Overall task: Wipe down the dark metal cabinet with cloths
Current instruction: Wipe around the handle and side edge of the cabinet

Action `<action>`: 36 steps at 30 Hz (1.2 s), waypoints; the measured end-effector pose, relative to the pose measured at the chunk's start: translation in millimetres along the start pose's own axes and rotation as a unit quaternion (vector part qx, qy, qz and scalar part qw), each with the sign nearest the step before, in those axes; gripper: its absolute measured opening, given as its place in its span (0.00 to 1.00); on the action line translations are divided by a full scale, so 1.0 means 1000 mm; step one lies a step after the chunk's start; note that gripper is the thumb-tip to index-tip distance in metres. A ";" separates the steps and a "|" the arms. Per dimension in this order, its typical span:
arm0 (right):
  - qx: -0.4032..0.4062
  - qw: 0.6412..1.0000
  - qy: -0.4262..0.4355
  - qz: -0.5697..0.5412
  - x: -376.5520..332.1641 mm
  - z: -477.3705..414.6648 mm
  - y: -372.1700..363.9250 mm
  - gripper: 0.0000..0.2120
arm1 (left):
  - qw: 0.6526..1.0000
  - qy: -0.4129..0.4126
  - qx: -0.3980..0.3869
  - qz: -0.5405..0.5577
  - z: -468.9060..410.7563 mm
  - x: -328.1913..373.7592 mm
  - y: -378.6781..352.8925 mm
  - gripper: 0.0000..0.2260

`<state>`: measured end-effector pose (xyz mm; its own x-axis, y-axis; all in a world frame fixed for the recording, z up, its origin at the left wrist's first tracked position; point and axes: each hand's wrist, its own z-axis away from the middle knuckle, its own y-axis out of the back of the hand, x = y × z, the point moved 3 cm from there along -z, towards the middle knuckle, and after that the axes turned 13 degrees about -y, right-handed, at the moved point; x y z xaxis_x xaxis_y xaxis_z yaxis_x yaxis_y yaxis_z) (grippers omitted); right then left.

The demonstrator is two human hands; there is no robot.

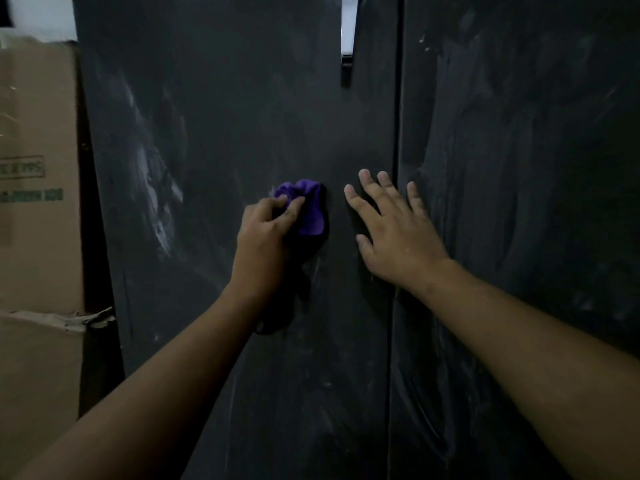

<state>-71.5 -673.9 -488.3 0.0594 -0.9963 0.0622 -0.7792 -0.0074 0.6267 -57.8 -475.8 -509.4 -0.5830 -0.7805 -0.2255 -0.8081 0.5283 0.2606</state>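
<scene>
On cabinet (242, 116), left hand (265, 237) clutches purple cloth (310, 209), right hand (398, 233) flat; box (38, 237) print unreadable.

Two bare forearms, bare left hand (263, 233), bare right hand (398, 233), short nails on the fingers (372, 190)

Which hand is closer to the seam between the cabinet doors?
Right. The right hand rests open across the seam; the left hand, gripping the purple cloth, is off to its left.
</scene>
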 end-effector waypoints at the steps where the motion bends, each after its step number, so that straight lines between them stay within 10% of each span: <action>1: -0.001 1.000 -0.002 0.001 0.000 0.000 0.000 0.37 | 1.000 -0.018 -0.004 0.010 0.005 0.002 -0.001 0.19; 9: -0.024 1.000 -0.018 0.005 -0.004 0.002 0.003 0.36 | 0.947 -0.267 -0.175 -0.023 0.062 -0.015 -0.002 0.18; 18: -0.018 0.999 -0.049 -0.008 -0.015 0.005 0.001 0.37 | 0.996 0.086 -0.010 0.019 -0.016 -0.049 0.029 0.17; 33: -0.021 0.999 -0.035 0.006 -0.015 0.015 -0.011 0.38 | 0.982 -0.102 -0.149 -0.059 0.067 -0.052 0.025 0.24; 36: -0.016 0.999 -0.034 0.003 -0.016 0.016 -0.012 0.37 | 0.993 -0.007 -0.110 -0.037 0.051 -0.055 0.031 0.22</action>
<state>-73.2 -659.5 -509.6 0.0120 -0.9998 0.0143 -0.7585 0.0002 0.6517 -55.2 -399.5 -536.8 -0.5250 -0.8088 -0.2650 -0.8118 0.3823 0.4413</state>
